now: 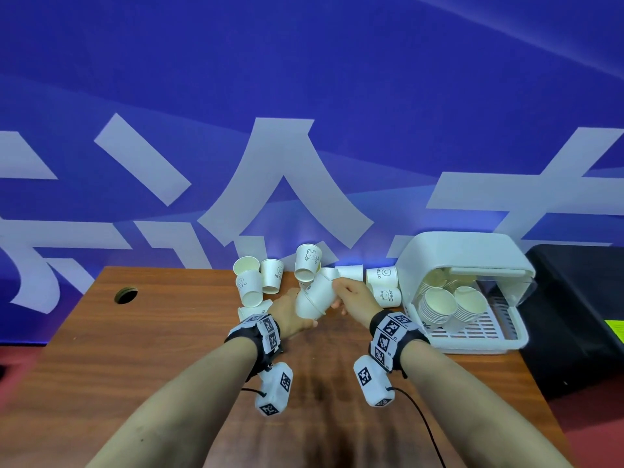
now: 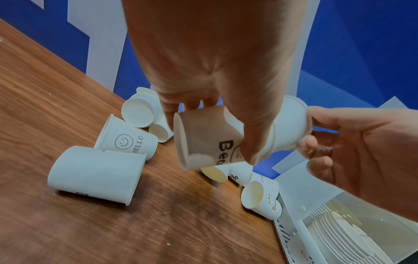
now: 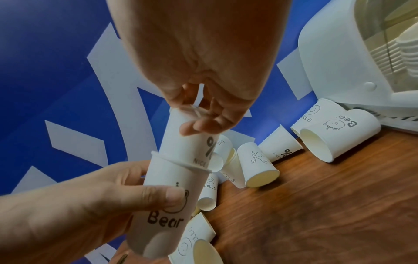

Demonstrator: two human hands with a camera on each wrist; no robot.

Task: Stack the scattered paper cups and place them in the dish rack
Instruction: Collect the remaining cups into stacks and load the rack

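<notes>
My left hand (image 1: 287, 315) grips a white paper cup printed "Bear" (image 2: 203, 141), thumb on one side and fingers on the other. My right hand (image 1: 354, 295) pinches the base end of a second cup marked "%" (image 3: 190, 141). The two cups are held above the table and meet at their rims, tilted. Several more paper cups (image 1: 256, 282) lie and stand scattered along the table's far edge. The white dish rack (image 1: 472, 344) sits at the right with its lid raised and holds stacks of cups (image 1: 439, 305).
The wooden table (image 1: 169, 349) has a round cable hole (image 1: 125, 295) at the far left. A blue banner wall stands right behind the cups. A black object (image 1: 574, 315) stands beyond the rack at the right.
</notes>
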